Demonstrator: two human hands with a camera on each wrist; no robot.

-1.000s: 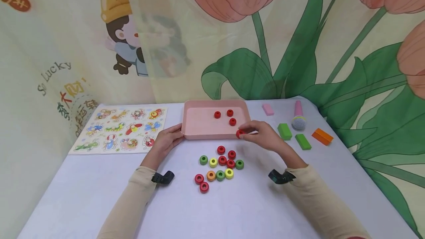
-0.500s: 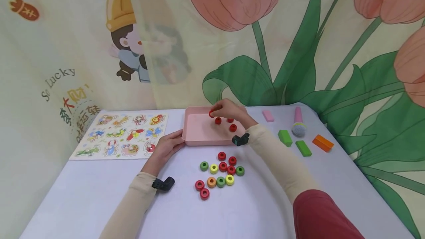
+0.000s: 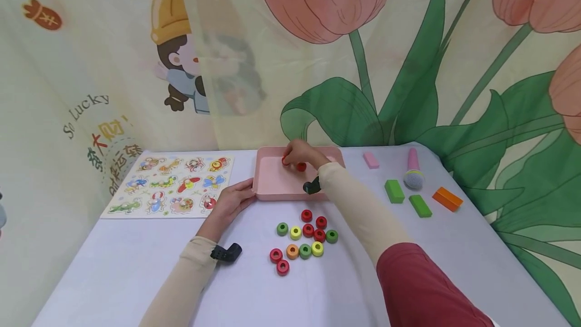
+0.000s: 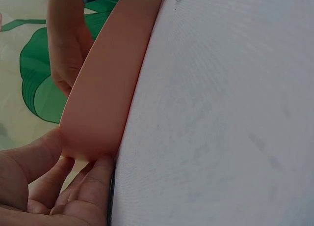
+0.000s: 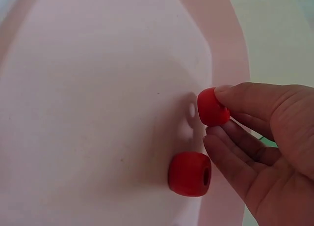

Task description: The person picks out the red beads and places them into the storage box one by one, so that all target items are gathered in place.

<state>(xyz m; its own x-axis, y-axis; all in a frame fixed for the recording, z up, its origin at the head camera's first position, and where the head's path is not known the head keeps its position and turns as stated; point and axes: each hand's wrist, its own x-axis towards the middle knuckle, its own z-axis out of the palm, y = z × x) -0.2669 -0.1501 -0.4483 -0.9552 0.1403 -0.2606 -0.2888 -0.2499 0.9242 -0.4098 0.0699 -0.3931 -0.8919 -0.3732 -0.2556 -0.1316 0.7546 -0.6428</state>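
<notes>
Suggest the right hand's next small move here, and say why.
Probably lower the pinched red bead onto the pink tray and let go: the right hand holds it over the tray, its shadow falls apart from it, a second red bead rests close by, and the left hand holds the tray's near left corner.

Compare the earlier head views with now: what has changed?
The right hand carried a red bead from the near right of the pink tray leftward and farther back, still pinching it. The left hand still holds the tray's near left corner; the beads on the table stay put.
</notes>
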